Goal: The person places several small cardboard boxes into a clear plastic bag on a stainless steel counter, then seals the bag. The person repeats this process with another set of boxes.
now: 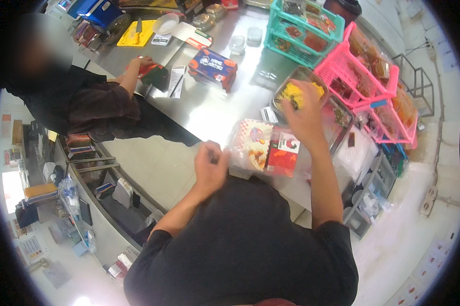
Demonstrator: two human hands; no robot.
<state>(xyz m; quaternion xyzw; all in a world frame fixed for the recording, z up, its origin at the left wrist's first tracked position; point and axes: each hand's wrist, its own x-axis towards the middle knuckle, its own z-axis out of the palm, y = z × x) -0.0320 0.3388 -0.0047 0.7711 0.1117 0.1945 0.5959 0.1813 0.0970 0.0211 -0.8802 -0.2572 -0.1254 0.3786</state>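
Note:
My right hand [305, 114] reaches over a clear rectangular container [278, 90] of bright yellow food [293, 93]. Its thumb and fingers are spread above the food; whether they grip any is hidden. My left hand [210, 164] is raised with curled fingers at the steel table's front edge, and its inside is too dark to tell if it holds something. Between my hands lie a checkered food package [254, 145] and a red printed package [282, 155], with clear plastic about them. A small white label or card [269, 114] sits beside the container.
Pink baskets [361, 82] and turquoise baskets [304, 36] hold bagged items at the right. A printed blue-orange box [213, 69] stands mid-table. On the left, a co-worker's hand [145, 61] touches a red and dark package [153, 76]. Farther back, a knife [139, 26] rests on a yellow cutting board [132, 36].

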